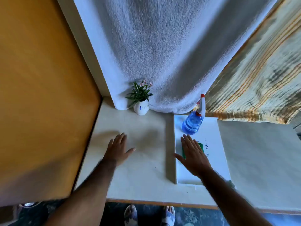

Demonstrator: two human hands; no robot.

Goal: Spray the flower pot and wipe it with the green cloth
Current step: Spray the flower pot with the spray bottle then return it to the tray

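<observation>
A small white flower pot (pixel 141 108) with blue marks and a green plant with pink flowers stands at the back of the table, against the white curtain. A blue spray bottle (pixel 192 122) with a white and red nozzle stands upright at the far end of a white tray (pixel 218 162). The green cloth (pixel 200 146) lies in the tray, mostly hidden under my right hand (pixel 193 154), which hovers flat over it with fingers spread. My left hand (pixel 118 150) is spread flat over the bare tabletop, well in front of the pot, holding nothing.
An orange-brown panel (pixel 44 95) walls off the left side of the table (pixel 141 175). A white textured curtain (pixel 162 54) hangs behind, with a striped yellow curtain (pixel 254 82) to the right. My feet (pixel 149 215) show below the table's front edge.
</observation>
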